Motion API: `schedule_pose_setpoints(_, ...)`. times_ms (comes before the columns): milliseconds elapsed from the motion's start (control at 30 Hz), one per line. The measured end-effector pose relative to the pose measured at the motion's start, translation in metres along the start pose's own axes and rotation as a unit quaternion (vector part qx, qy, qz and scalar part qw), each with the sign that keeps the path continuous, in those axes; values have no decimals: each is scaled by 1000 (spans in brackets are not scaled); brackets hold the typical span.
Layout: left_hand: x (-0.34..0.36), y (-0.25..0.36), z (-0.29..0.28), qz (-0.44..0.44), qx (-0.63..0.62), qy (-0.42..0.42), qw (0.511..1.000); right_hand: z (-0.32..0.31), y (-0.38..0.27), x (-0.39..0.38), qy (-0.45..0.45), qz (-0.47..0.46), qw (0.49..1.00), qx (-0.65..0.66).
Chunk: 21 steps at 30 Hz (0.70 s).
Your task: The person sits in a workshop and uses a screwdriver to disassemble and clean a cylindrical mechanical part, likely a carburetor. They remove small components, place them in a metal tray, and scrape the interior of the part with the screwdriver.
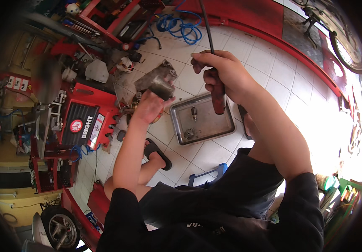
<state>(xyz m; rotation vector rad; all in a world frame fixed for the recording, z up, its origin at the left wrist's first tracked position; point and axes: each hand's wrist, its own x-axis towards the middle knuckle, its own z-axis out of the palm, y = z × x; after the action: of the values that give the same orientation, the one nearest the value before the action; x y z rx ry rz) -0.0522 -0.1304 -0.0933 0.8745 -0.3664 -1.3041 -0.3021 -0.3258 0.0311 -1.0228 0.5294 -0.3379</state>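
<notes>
My right hand (231,77) is wrapped round the dark red handle of a long screwdriver (219,101). Its thin dark shaft points up and away from me. Farther left, my left hand (148,108) grips a dull grey, cylindrical metal part (162,87), slightly blurred; some of its fingers are hidden. Between and below the hands, a shallow metal tray (181,140) rests on the tiles. Inside it lie a small shaft-like metal part (194,112) and a round metal part (189,134). The screwdriver's handle end hangs over the tray's far right side.
A stained grey sheet (145,80) lies beyond my left hand. Red tool shelving (105,21) and a red and black case (84,117) stand to the left. A coiled blue hose (181,29) is at the back, near a red platform (252,25) with a wheel (347,52).
</notes>
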Motion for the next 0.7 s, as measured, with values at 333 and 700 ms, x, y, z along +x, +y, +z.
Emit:
schedule_pose_setpoints(333, -43, -119, 45, 79, 182, 68, 978, 7, 6, -5, -12, 1, 1000, 13)
schedule_pose_setpoints(700, -92, 10, 97, 296, 395, 18, 869, 18, 0, 4, -48, -8, 998, -36)
